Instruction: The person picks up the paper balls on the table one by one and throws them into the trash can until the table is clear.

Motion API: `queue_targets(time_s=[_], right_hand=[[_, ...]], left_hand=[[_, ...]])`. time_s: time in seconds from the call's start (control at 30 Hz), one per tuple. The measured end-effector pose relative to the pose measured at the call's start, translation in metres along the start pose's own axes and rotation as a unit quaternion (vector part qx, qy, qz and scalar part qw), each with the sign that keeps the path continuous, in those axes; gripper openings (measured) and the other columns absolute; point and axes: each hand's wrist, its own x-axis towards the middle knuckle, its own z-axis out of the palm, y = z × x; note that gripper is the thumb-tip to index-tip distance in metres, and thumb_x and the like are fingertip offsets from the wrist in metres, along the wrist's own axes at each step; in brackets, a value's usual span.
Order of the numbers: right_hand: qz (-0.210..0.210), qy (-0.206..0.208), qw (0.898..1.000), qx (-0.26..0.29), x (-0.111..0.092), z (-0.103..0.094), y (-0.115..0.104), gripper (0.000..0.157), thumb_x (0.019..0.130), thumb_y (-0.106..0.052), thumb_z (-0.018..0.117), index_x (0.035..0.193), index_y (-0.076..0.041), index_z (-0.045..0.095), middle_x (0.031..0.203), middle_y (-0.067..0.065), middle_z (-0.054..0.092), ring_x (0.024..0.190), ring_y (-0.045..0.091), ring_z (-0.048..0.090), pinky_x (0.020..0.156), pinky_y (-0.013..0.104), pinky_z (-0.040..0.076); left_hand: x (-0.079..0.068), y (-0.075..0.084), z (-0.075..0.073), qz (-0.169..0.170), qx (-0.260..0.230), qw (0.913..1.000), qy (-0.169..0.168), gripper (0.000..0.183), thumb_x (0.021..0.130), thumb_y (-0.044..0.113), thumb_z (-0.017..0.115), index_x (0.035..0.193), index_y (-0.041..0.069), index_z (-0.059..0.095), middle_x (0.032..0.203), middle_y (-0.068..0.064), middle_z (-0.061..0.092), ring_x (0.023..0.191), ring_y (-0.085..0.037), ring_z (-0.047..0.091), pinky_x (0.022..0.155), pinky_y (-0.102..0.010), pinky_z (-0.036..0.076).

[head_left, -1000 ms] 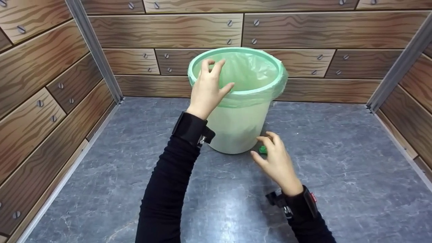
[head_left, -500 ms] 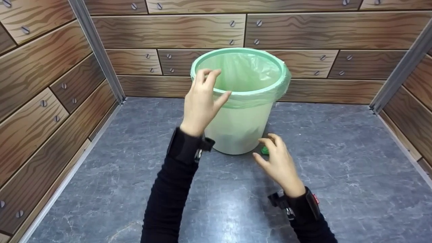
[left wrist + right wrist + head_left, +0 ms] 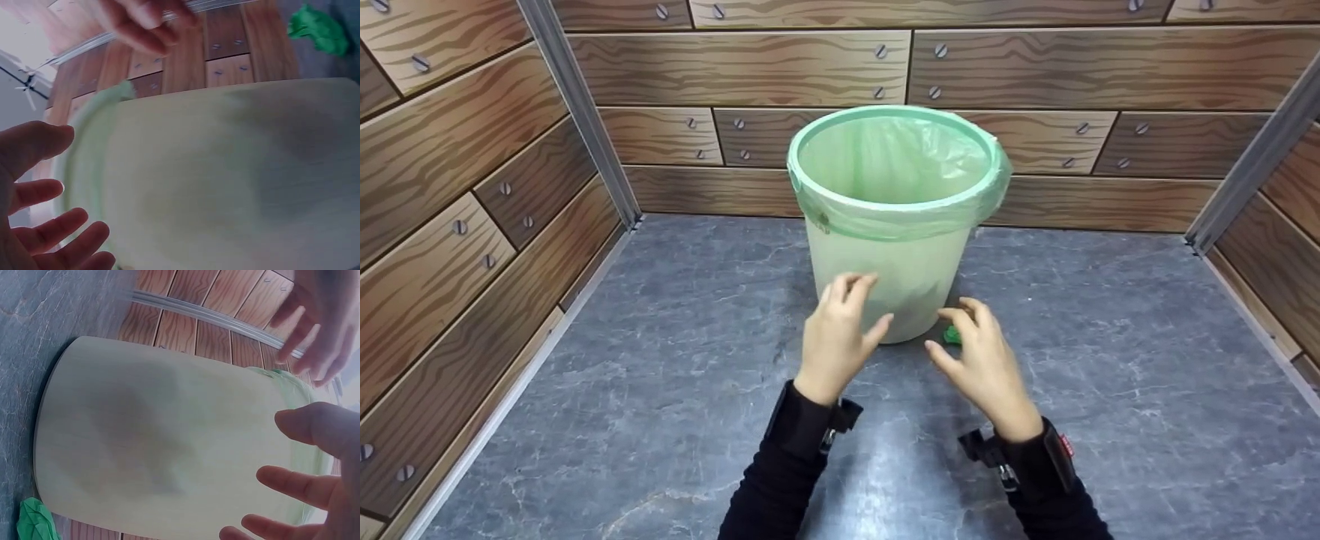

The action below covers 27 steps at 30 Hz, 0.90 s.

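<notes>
A pale trash can (image 3: 892, 277) stands upright on the floor, a green rim ring (image 3: 885, 206) round its mouth. A thin green trash bag (image 3: 900, 154) lines it and hangs over the rim. In front of the can's lower wall is my left hand (image 3: 836, 341), fingers loosely bent and holding nothing. To the right of it, my right hand (image 3: 986, 367) is spread with a gap between thumb and fingers. Behind those right fingers lies a small crumpled green piece (image 3: 952, 334), beside the can's base; the right wrist view shows this green piece (image 3: 36, 520) too.
Wood-patterned walls (image 3: 757, 67) enclose the grey marbled floor (image 3: 682, 315) at the back and both sides. Metal strips (image 3: 585, 112) run up the corners. Dark shapes show faintly through the can's lower wall.
My left hand has come down from the can's rim to in front of its lower wall, nearer the right hand. The right hand stays nearly still. The view shifts slightly.
</notes>
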Motion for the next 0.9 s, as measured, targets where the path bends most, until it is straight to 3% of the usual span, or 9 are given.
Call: queue_targets(time_s=[0.2,0.43,0.9], right_hand=[[-0.001,-0.011,1.0,-0.007,-0.001,0.004,-0.003,0.039,0.075,-0.017,0.069,0.108,0.002,0.057,0.122,0.028,0.039,0.106,0.039,0.043,0.081,0.05,0.04],[-0.002,-0.018,1.0,-0.01,-0.001,0.004,-0.003,0.038,0.077,-0.015,0.068,0.109,0.002,0.056,0.123,0.028,0.037,0.099,0.036,0.045,0.076,0.048,0.042],[0.011,-0.023,1.0,-0.011,-0.002,-0.001,0.002,0.04,0.076,-0.013,0.069,0.11,0.002,0.055,0.124,0.028,0.036,0.107,0.04,0.04,0.081,0.051,0.038]], left_hand=[[-0.016,-0.007,0.012,-0.013,0.021,0.9989,-0.04,0.048,0.073,0.025,0.071,0.115,0.007,0.055,0.107,-0.008,0.049,0.089,-0.019,0.051,0.058,-0.024,0.047],[-0.023,-0.009,0.021,-0.013,0.058,0.9938,-0.094,0.049,0.075,0.029,0.07,0.116,0.009,0.053,0.11,-0.01,0.048,0.089,-0.021,0.051,0.056,-0.024,0.047],[-0.025,-0.013,0.016,-0.025,0.057,0.994,-0.09,0.049,0.072,0.029,0.072,0.114,0.01,0.055,0.107,-0.01,0.049,0.089,-0.021,0.051,0.051,-0.025,0.048]])
